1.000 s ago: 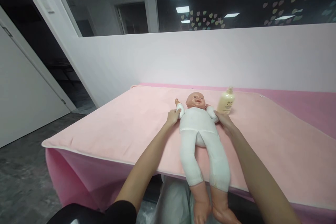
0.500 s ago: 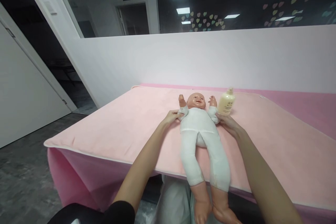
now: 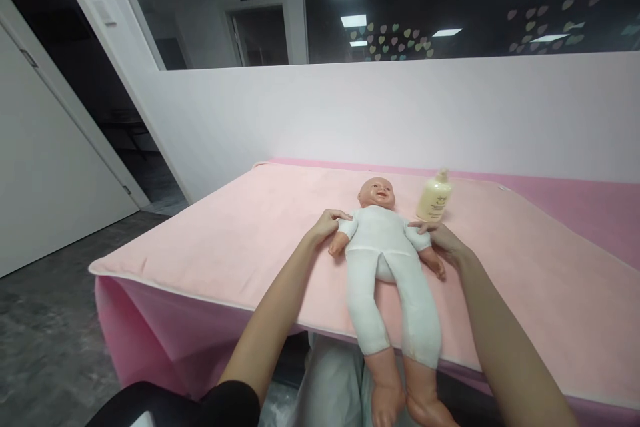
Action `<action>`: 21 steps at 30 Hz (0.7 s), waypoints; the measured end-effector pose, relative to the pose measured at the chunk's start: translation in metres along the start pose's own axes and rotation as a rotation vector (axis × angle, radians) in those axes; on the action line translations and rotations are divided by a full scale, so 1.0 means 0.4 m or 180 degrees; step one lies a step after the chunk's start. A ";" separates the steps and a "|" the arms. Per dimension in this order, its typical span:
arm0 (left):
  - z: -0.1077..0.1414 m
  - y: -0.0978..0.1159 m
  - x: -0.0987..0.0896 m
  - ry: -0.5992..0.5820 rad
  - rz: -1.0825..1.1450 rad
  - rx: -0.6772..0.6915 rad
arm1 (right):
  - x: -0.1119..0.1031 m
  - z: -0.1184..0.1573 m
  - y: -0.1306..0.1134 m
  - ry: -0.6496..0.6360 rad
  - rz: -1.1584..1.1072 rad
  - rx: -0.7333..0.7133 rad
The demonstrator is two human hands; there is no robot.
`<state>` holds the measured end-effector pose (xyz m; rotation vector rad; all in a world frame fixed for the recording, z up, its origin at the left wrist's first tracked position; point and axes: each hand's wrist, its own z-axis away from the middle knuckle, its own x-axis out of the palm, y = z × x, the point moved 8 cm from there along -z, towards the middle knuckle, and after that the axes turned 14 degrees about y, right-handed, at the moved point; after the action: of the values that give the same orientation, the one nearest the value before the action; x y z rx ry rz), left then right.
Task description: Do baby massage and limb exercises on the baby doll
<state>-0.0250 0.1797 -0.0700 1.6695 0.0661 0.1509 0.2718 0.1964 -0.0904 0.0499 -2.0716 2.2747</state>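
A baby doll [image 3: 377, 230] with a white cloth body lies on its back, head toward the wall, its feet hanging over the table's front edge. Both doll arms point down beside its body. My left hand [image 3: 329, 224] is closed on the sleeve of the doll's arm at the left, fingertips near the shoulder. On the other side, my right hand [image 3: 443, 239] has its fingers across the opposite sleeve, the thumb side partly hidden. Just behind my right hand stands a pale yellow lotion bottle [image 3: 433, 199], apart from the doll.
The doll rests on a pink padded mat [image 3: 225, 233] over a pink-draped table. A white wall [image 3: 350, 113] with a dark window [image 3: 450, 0] rises behind it. At the left are a white door [image 3: 55, 140] and a dark doorway. My legs are under the front edge.
The doll's arms have swung from raised beside its head to lowered along its body. My hands stay at the sleeves. The view has shifted slightly.
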 end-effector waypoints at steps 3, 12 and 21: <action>-0.001 -0.001 -0.007 0.0006 0.0014 0.0054 | -0.003 -0.004 0.007 0.0019 0.0060 0.0082; 0.004 0.002 0.007 -0.0350 0.0196 -0.0122 | 0.026 0.039 -0.042 -0.0173 -0.0092 -0.0177; -0.001 -0.009 0.014 0.0094 0.0139 -0.0327 | 0.033 0.013 -0.027 -0.0028 -0.0132 -0.0156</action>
<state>-0.0192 0.1814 -0.0732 1.5671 0.0435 0.2087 0.2592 0.1926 -0.0784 0.0995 -2.1089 2.2032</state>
